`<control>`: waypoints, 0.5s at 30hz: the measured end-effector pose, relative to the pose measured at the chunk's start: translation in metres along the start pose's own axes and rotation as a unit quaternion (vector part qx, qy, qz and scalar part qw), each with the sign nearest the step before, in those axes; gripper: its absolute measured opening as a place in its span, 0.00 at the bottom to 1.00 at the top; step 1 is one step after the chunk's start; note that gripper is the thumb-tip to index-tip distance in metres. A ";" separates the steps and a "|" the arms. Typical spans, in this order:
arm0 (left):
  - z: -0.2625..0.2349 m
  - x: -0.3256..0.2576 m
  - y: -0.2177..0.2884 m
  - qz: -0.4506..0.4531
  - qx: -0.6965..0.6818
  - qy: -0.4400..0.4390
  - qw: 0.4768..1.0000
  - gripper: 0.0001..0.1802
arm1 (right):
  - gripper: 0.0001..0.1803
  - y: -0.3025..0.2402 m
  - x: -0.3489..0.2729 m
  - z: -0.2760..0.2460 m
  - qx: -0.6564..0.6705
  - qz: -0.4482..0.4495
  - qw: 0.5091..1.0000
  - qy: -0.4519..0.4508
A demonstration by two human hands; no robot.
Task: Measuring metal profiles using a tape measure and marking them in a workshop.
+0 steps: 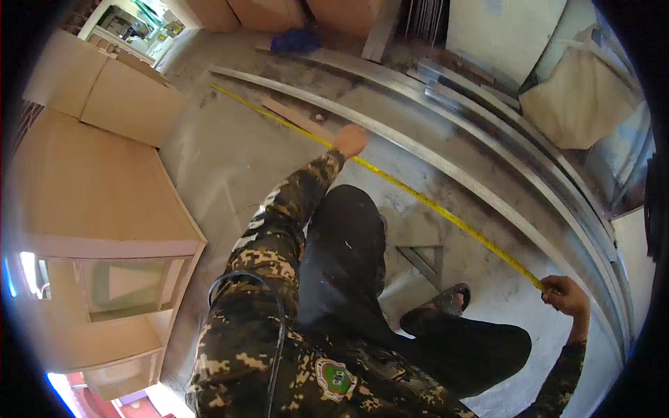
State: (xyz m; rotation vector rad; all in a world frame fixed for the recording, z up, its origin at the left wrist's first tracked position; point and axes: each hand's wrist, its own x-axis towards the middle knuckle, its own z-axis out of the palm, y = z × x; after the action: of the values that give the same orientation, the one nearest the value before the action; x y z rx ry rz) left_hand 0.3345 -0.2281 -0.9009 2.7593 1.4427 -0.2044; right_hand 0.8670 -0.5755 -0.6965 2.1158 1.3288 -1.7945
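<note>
A yellow measuring tape (425, 200) runs in a long line across the concrete floor, from the far upper left down to the lower right. My left hand (349, 140) reaches forward in a camouflage sleeve and presses down on the tape near its middle. My right hand (566, 295) pinches the tape's near end at the lower right. Just beyond the tape lies a long grey metal strip (446, 166), roughly parallel to it. I am crouched, with my black-trousered knee and sandalled foot (451, 299) between my arms.
More metal strips (529, 150) lie stacked beyond the first. A thin wooden slat (296, 117) rests by the tape. A metal triangle square (425, 259) lies on the floor near my foot. Pale wooden cabinets (104, 202) stand on the left, a sack (578, 97) at right.
</note>
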 end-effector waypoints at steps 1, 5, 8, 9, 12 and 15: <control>0.008 -0.013 -0.013 -0.169 -0.131 0.094 0.972 0.15 | 0.19 -0.004 -0.008 0.000 -0.009 0.021 1.000 -0.002; 0.023 -0.080 -0.050 -0.439 -0.488 0.193 0.730 0.15 | 0.19 -0.024 -0.048 0.011 0.028 -0.068 0.997 0.011; 0.026 -0.106 -0.066 -0.517 -0.759 0.126 0.376 0.14 | 0.20 -0.035 -0.069 0.015 0.019 -0.048 0.999 -0.004; 0.028 -0.111 -0.070 -0.484 -0.797 0.176 0.314 0.13 | 0.20 -0.036 -0.073 0.018 0.036 -0.034 0.999 -0.002; 0.030 -0.117 -0.080 -0.398 -0.857 0.231 0.231 0.10 | 0.22 -0.033 -0.079 0.027 0.068 -0.018 0.998 0.001; 0.021 -0.111 -0.092 -0.334 -0.887 0.247 0.204 0.08 | 0.22 -0.028 -0.078 0.034 0.095 -0.020 0.995 -0.002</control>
State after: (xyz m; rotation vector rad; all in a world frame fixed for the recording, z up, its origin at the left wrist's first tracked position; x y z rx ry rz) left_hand 0.1938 -0.2678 -0.9042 0.0746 1.0223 1.3892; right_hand 0.8273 -0.6197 -0.6299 2.1911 1.2528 -2.0137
